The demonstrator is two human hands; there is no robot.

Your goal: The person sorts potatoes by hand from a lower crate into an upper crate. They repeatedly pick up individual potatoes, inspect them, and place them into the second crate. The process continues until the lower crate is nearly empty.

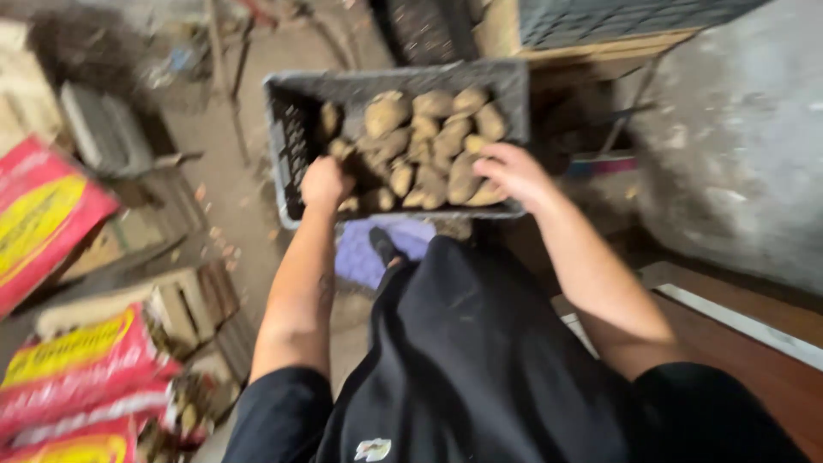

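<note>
Both hands reach forward into a dark grey plastic crate (291,129) of potatoes (429,141). The left hand (326,183) is curled into a loose fist at the crate's near-left corner, at about seven o'clock of the pile; it seems to close on something small, but motion blur hides whether a potato sits inside it. The right hand (513,171) lies palm-down with fingers spread and relaxed, resting on the potatoes at the near-right, about five o'clock of the pile, gripping nothing that shows.

The crate stands straight ahead, at twelve o'clock from the body, its long side running from nine to three o'clock across the view. The potatoes are heaped toward the right and far half, so the right hand already touches the bulk of them, while the left hand is at the thinner edge of the heap, where bare crate floor shows. Most tubers lie with their long axes pointing roughly toward twelve o'clock.

Below the crate's near rim a lilac cloth (377,253) lies on the floor beside a dark shoe (383,246). At eight o'clock, red and yellow printed sacks (77,360) are stacked, with wooden blocks (193,304) between them and the crate.
</note>
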